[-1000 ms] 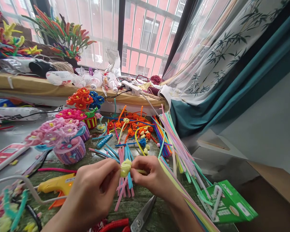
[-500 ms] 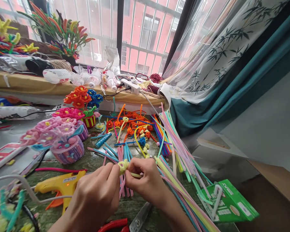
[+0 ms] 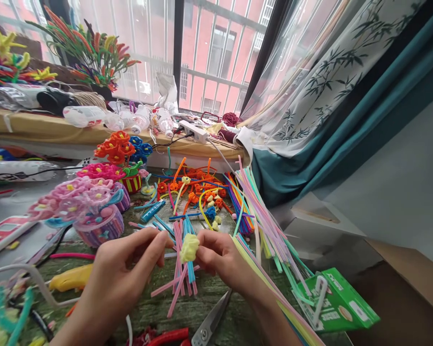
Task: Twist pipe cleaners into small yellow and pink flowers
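"What do we see from the head camera?"

"We see the left hand (image 3: pixel 120 274) partly open, with nothing in its fingers, just left of a yellow fuzzy knot (image 3: pixel 189 248)."

"And the right hand (image 3: pixel 223 259)?"

"Its fingers curl and touch the knot from the right, but we cannot tell how firmly. The knot sits on pink and blue pipe cleaners (image 3: pixel 179 283). Nearer to us lie scissors (image 3: pixel 211 319), and a yellow glue gun (image 3: pixel 70 278) lies left."
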Available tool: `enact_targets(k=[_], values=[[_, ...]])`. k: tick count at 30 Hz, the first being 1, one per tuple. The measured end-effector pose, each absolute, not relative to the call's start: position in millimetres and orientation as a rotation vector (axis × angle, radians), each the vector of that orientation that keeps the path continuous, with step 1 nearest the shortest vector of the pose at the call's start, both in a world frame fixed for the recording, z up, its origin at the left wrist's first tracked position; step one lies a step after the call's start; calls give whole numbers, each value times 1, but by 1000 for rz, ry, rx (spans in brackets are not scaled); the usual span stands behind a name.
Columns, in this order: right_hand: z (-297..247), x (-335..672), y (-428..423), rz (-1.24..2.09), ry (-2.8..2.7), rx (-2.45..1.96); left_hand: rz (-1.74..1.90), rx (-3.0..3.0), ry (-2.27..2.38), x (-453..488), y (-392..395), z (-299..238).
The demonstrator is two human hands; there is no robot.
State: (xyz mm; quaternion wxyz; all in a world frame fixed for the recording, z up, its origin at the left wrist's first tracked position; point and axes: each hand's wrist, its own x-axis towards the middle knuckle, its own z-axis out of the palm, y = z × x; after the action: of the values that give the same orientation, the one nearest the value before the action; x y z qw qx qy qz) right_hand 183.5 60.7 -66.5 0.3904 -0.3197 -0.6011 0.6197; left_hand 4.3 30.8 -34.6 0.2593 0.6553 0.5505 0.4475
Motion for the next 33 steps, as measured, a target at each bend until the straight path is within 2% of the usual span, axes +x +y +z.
enact_targets(k=[8, 19, 33], values=[[-61, 181, 59, 1449, -1704, -867, 941, 1415, 1223, 9, 35, -28], [-68, 187, 63, 1696, -1627, -827, 944, 1328, 1143, 10, 29, -27], [-59, 184, 55, 1352, -1828, -941, 789, 1465, 1080, 2, 40, -41]])
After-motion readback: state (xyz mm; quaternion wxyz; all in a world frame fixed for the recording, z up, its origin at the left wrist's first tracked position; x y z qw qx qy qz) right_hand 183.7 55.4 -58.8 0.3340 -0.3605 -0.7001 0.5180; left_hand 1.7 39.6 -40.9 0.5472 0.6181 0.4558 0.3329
